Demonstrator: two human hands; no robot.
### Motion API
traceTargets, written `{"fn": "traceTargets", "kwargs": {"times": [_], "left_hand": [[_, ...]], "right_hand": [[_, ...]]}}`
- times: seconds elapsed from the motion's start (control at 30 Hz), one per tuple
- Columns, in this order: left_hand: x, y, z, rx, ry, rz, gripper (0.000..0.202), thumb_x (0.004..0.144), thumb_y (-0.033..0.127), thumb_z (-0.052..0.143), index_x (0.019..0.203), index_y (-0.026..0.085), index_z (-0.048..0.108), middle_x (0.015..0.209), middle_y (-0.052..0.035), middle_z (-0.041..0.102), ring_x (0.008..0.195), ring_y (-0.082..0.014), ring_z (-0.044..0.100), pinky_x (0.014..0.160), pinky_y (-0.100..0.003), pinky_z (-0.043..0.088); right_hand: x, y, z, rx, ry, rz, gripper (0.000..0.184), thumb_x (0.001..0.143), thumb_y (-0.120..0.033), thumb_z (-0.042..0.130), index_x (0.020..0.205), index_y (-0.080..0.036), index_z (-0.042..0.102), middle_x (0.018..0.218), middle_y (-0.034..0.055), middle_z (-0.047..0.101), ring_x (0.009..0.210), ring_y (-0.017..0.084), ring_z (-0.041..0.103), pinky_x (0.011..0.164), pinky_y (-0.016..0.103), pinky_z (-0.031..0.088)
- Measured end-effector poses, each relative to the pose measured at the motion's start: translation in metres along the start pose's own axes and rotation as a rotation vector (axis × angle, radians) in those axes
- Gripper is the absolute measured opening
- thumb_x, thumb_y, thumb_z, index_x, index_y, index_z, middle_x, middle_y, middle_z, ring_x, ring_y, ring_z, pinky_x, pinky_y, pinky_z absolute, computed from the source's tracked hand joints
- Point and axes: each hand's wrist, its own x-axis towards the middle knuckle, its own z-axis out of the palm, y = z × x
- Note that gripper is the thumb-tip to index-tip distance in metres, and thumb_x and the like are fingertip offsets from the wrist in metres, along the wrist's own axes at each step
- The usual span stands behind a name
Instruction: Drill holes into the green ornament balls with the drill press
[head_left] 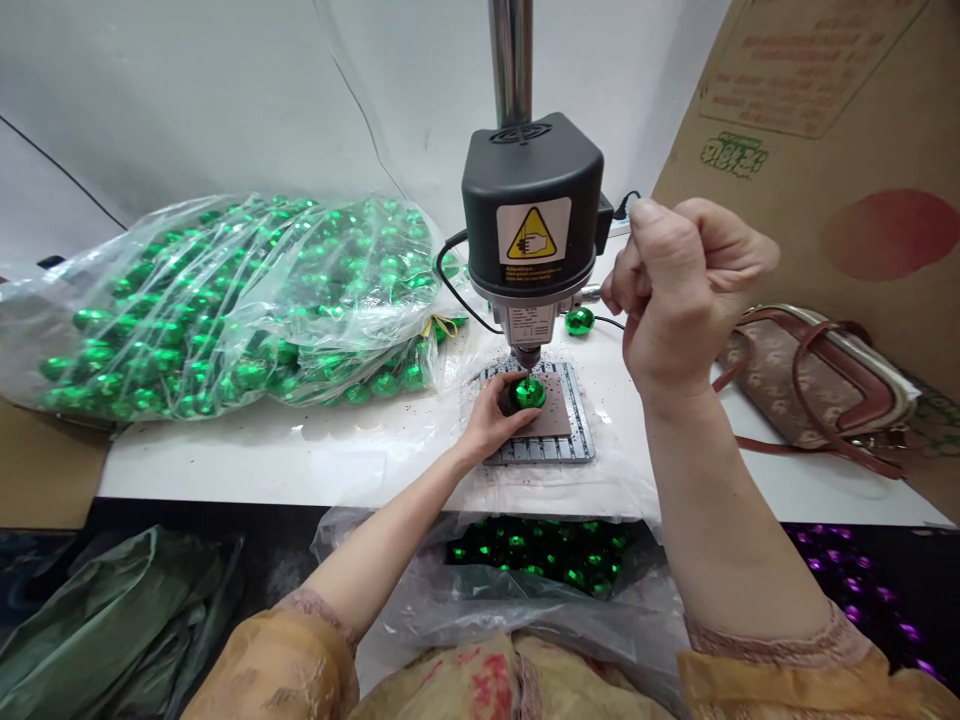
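My left hand [491, 415] pinches a shiny green ball [528, 392] on a brown pad atop the grey ribbed base plate [579, 440] of a small bench drill press [531, 215]. The chuck sits directly over the ball, touching or nearly touching it. My right hand [679, 285] is raised at the machine's right side, fingers curled in a fist around its feed lever, whose thin metal end shows just left of the fingers.
A large clear bag of green balls [217, 300] lies at the left. One loose green ball [579, 320] sits behind the drill. An open bag of green balls [540, 555] rests below the table edge. A brown handbag [810, 375] and cardboard box [825, 110] stand right.
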Motion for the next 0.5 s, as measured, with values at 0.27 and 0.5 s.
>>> {"fn": "traceTargets", "kwargs": {"times": [0.27,0.5], "left_hand": [[-0.003,-0.002,0.005,-0.045,-0.041,0.0,0.057,0.077,0.038,0.082,0.125,0.02,0.056,0.121,-0.0106,0.066,0.115,-0.0283,0.065,0.101,-0.045,0.054],[-0.005,-0.004,0.006,-0.04,-0.03,-0.007,0.058,0.077,0.038,0.082,0.126,0.021,0.055,0.122,-0.0105,0.066,0.116,-0.0286,0.065,0.101,-0.046,0.054]], "right_hand": [[-0.012,0.001,-0.006,-0.08,-0.012,-0.032,0.05,0.091,-0.032,0.059,0.054,-0.023,0.026,0.045,-0.0054,0.029,0.039,0.007,0.029,0.043,0.03,0.026],[-0.031,0.004,-0.007,-0.039,0.058,-0.095,0.051,0.091,-0.028,0.057,0.056,-0.021,0.021,0.046,-0.0058,0.024,0.039,0.006,0.028,0.042,0.029,0.025]]}}
